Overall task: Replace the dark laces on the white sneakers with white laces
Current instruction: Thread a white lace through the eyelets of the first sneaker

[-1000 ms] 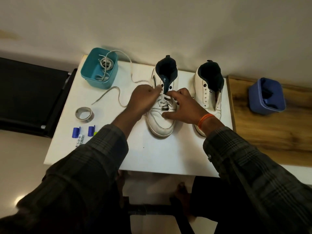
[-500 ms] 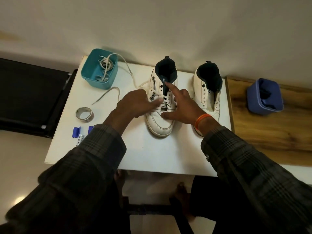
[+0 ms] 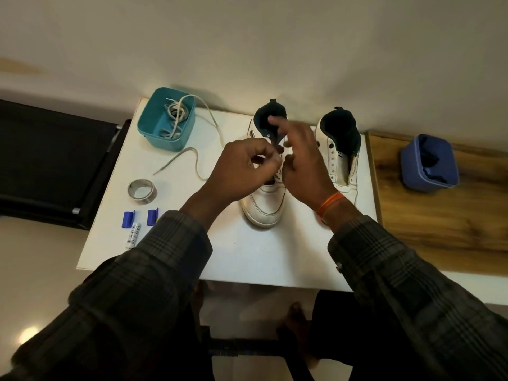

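Frame centre: left sneaker [image 3: 265, 204] on counter [image 3: 247, 251], lower eyelets carrying white lace [image 3: 192, 156]. Left hand [image 3: 242, 169] pinches lace; right hand [image 3: 302, 163] fingers loose, grip unclear. Right sneaker [image 3: 339, 149], centre-right, unlaced. Judged under halfway.

Hands [image 3: 275, 166] hide left sneaker [image 3: 264, 207] eyelets; right fingers motion-blurred.

Wall [image 3: 275, 45]: plain beige, across the upper part from 10 to 2 o'clock.
White table [image 3: 247, 259]: centre, its far edge against the wall.
Wooden surface [image 3: 439, 224]: at 3 o'clock, touching the table's right edge.
Black furniture [image 3: 49, 160]: at 9 o'clock, beside the table.
Floor [image 3: 33, 270]: pale and glossy at 8 o'clock, with a small bright glint.
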